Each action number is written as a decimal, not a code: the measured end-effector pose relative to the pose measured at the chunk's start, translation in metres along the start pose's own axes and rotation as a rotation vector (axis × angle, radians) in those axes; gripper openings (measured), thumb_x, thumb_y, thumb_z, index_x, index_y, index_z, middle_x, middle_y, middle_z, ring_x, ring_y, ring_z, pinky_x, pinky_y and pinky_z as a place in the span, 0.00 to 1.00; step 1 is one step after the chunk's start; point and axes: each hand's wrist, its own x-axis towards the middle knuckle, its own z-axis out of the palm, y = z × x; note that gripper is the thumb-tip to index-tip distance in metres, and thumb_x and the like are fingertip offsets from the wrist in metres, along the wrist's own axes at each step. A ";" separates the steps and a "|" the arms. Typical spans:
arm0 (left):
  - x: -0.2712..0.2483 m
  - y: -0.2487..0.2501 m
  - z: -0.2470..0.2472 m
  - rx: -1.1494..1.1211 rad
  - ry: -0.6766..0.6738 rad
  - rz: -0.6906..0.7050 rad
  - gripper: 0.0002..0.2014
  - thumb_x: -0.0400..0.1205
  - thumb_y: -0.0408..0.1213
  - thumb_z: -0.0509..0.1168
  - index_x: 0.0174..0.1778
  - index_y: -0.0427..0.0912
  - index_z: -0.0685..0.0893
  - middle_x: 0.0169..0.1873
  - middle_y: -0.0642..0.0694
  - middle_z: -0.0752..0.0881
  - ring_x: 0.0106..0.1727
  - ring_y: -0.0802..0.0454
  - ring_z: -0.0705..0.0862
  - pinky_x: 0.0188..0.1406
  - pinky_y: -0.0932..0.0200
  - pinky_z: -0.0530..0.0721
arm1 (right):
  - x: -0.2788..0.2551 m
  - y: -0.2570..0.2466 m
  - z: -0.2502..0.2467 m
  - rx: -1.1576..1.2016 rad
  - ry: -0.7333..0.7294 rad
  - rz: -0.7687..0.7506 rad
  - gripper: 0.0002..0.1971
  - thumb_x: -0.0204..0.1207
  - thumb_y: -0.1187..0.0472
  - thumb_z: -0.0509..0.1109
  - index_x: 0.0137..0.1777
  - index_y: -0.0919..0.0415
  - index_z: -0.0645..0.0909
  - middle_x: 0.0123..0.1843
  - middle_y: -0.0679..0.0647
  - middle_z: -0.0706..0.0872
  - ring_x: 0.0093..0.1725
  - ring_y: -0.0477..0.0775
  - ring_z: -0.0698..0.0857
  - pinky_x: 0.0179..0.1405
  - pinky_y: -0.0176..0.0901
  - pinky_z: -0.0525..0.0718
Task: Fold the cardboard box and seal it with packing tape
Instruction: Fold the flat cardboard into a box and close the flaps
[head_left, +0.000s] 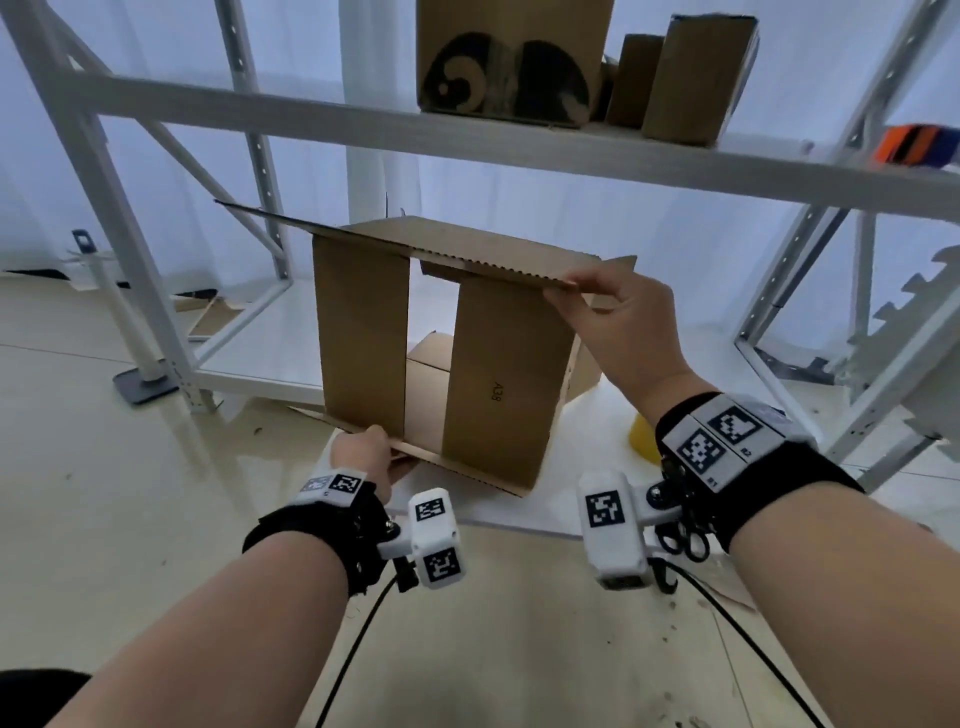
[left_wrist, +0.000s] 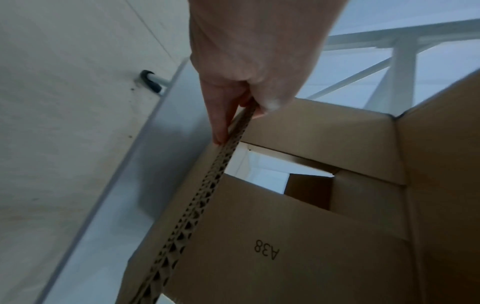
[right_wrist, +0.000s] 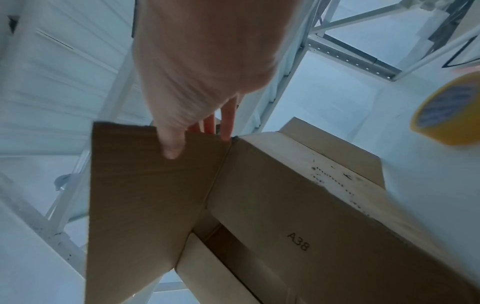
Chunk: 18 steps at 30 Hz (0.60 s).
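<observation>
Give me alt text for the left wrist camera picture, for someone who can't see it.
The left hand pinches the corrugated edge of a flap on a brown cardboard box printed "A38". Two inner flaps are folded in with a gap between them, and a white shelf frame stands behind.

The pale floor (head_left: 130, 519) is carrying the cardboard box (head_left: 493, 384), which is standing on a white sheet (head_left: 587, 415). A yellow tape roll (right_wrist: 449, 111) is lying on this sheet beside the box. The white shelf rack (head_left: 467, 135) is holding other boxes (head_left: 509, 57).
</observation>
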 end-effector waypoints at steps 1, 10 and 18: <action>-0.009 0.014 -0.003 -0.006 -0.005 0.040 0.14 0.85 0.27 0.54 0.66 0.31 0.74 0.65 0.31 0.80 0.62 0.36 0.83 0.41 0.53 0.88 | 0.004 -0.006 -0.001 -0.056 -0.021 -0.004 0.06 0.75 0.61 0.74 0.51 0.59 0.89 0.44 0.47 0.89 0.47 0.46 0.86 0.53 0.36 0.85; -0.077 0.117 -0.056 0.035 0.239 0.515 0.15 0.78 0.31 0.54 0.58 0.34 0.78 0.52 0.39 0.82 0.49 0.38 0.82 0.38 0.53 0.84 | 0.030 -0.068 -0.029 -0.295 -0.021 -0.053 0.17 0.75 0.45 0.72 0.53 0.58 0.87 0.41 0.44 0.82 0.42 0.45 0.78 0.38 0.29 0.68; -0.111 0.156 -0.092 0.034 0.261 0.684 0.05 0.79 0.32 0.56 0.47 0.36 0.75 0.46 0.36 0.81 0.44 0.39 0.83 0.31 0.51 0.87 | 0.036 -0.111 -0.046 -0.394 0.090 -0.082 0.14 0.83 0.52 0.64 0.54 0.60 0.87 0.46 0.55 0.90 0.42 0.53 0.83 0.40 0.37 0.72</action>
